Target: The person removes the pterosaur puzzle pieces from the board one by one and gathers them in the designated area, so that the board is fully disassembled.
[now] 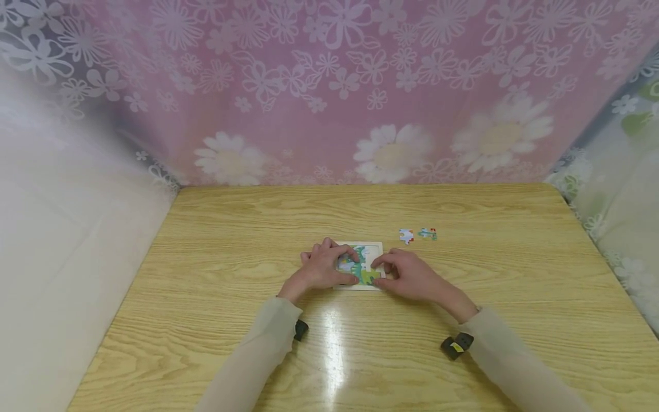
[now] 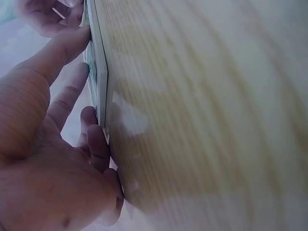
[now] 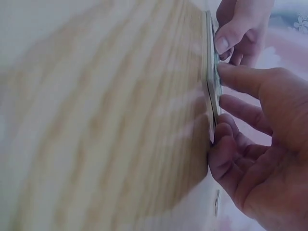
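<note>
A small jigsaw puzzle board (image 1: 368, 244) with a pale frame lies on the table, partly filled with green and blue picture pieces. Its upper right part shows bare pale backing. My left hand (image 1: 325, 266) spreads over the left side, thumb and forefinger touching the pieces; its other fingers rest by the far left edge. From the right, my right hand (image 1: 409, 276) touches the board with thumb and forefinger, beside a green puzzle piece (image 1: 369, 277) at the lower right. In the right wrist view, the remaining fingers (image 3: 224, 156) bend at the board's edge.
Two loose puzzle pieces, one whitish (image 1: 406, 235) and one green and red (image 1: 428, 233), lie behind and right of the board. The wood-grain table (image 1: 231, 229) meets a pink flowered curtain (image 1: 309, 114) at its far edge. White cloth hangs along the left side.
</note>
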### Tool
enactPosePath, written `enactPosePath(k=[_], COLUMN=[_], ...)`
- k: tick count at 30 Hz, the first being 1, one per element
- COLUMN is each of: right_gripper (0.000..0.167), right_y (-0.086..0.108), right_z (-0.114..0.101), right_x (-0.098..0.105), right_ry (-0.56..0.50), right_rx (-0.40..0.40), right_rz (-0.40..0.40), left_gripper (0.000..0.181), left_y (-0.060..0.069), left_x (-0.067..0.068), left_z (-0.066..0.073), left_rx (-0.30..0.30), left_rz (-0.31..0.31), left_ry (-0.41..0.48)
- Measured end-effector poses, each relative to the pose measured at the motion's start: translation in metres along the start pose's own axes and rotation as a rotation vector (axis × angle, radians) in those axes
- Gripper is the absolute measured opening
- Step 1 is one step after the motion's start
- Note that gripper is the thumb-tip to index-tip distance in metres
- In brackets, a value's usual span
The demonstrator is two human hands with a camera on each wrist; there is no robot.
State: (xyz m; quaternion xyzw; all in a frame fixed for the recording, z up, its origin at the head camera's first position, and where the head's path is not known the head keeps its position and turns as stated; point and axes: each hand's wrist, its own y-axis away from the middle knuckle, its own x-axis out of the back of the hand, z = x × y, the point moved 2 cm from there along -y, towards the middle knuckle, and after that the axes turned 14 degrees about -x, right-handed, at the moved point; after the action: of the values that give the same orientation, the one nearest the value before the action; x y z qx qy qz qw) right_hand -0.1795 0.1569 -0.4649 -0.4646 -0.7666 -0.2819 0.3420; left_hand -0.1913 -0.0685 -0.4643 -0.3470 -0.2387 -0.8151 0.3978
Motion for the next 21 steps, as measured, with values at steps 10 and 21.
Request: enactPosePath(k=[10,21], right_gripper=[0.024,0.026], right_y=[-0.0035,-0.0025], right_z=[-0.0009,-0.0013], right_x=[-0.0052,-0.0045], right_ry=[-0.055,-0.191], right_rx=[-0.126,-0.157], right_rz=[-0.007,-0.050], left_gripper=[0.032,0.032], left_y=[0.0004,-0.0008], left_x=[-0.0008,-0.0020], left_z=[0.0014,0.0032], left_rx=[0.017,0.040], left_rz=[0.009,0.020], left_ry=[0.000,-0.014])
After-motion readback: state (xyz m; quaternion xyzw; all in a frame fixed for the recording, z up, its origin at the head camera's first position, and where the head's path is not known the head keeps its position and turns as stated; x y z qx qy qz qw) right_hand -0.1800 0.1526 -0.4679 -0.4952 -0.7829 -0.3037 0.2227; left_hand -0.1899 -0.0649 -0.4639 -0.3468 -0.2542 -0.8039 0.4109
